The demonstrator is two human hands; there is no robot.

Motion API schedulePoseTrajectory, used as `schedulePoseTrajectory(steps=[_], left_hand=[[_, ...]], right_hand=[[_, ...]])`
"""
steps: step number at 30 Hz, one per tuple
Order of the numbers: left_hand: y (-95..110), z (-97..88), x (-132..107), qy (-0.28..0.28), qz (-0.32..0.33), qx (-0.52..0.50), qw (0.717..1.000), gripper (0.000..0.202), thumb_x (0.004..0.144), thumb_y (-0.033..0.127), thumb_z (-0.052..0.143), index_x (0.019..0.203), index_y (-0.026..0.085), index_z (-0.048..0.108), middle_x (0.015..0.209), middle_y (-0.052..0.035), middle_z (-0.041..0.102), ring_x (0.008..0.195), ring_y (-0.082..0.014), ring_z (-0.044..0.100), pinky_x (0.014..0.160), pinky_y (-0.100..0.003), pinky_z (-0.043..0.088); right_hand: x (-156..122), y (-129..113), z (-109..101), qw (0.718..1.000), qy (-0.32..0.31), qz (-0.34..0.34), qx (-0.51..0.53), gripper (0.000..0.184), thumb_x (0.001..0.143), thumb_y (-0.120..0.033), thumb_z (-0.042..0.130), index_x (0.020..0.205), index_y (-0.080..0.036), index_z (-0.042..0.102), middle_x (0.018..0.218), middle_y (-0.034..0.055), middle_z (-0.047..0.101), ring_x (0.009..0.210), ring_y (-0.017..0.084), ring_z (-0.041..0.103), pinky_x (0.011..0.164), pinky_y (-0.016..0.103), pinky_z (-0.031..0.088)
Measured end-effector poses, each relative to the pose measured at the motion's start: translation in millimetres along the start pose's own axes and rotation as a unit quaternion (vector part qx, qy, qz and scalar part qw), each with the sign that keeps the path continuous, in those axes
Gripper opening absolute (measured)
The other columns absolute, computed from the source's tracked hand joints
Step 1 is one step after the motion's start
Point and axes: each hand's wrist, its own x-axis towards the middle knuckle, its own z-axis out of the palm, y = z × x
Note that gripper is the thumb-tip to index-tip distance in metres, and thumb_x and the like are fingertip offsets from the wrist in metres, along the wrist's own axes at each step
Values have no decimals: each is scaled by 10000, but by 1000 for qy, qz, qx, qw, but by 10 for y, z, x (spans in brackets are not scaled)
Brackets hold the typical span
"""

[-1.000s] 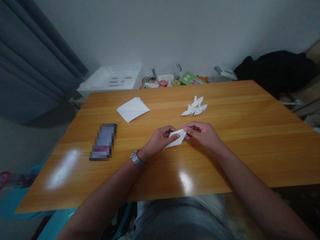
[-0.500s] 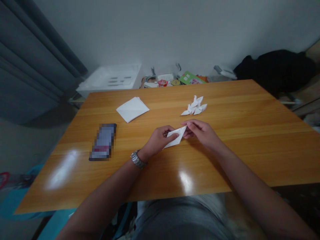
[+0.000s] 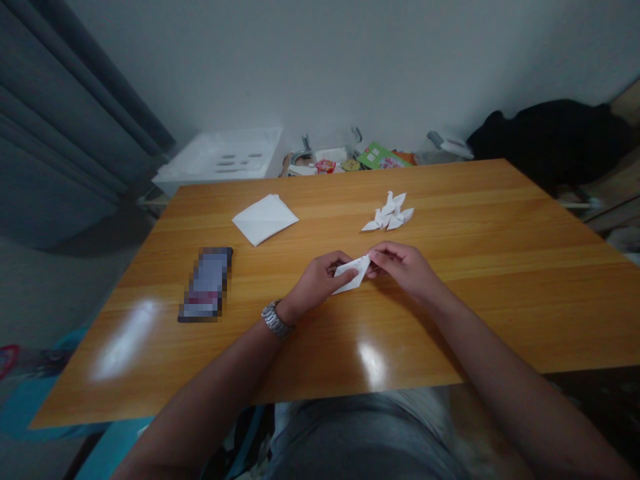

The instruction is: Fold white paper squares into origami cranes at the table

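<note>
A small folded piece of white paper [image 3: 353, 274] is held between my two hands above the table's middle. My left hand [image 3: 323, 280] grips its left side, thumb lying on top and fingers underneath. At the paper's upper right tip, my right hand [image 3: 400, 263] pinches with thumb and index finger; its other fingers are partly hidden below. Just beyond my right hand sits a small cluster of folded white paper birds [image 3: 389, 213]. Farther left lies a stack of white paper sheets [image 3: 265, 219].
A phone [image 3: 207, 283] with a blurred screen lies on the left of the wooden table [image 3: 480, 267]. Behind the table's far edge stand a white basin-like unit [image 3: 225, 153], a green packet [image 3: 383, 157] and small items. A dark cloth heap [image 3: 550, 140] is at far right.
My right thumb and index finger have closed onto the paper's upper right tip, which was showing before. The paper's left end has shifted slightly; my left hand is nearly still.
</note>
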Motion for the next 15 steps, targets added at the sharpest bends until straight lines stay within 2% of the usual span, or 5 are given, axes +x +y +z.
schedulePoseTrajectory(steps=[8,12,15], left_hand=[[31,-4,15,0,-28,-1,1000,329,886,469,693,965,151,669,910,-37,696,768,-142,609,668,-228,466],[32,-1,14,-2,-30,-40,999,321,885,456,699,969,149,658,914,-39,691,764,-139,607,680,-234,474],[46,6,7,-5,-25,-51,998,317,884,449,709,976,151,656,941,-44,694,803,-146,619,712,-240,484]], right_hand=[[10,18,-1,1000,4,9,29,351,819,-552,762,861,-203,750,798,35,723,712,163,689,712,324,641],[7,17,7,999,8,4,43,306,812,-502,787,922,-218,748,832,30,732,747,171,702,723,327,644],[5,9,16,999,8,-4,38,267,807,-459,801,902,-218,733,814,22,720,752,171,700,723,328,642]])
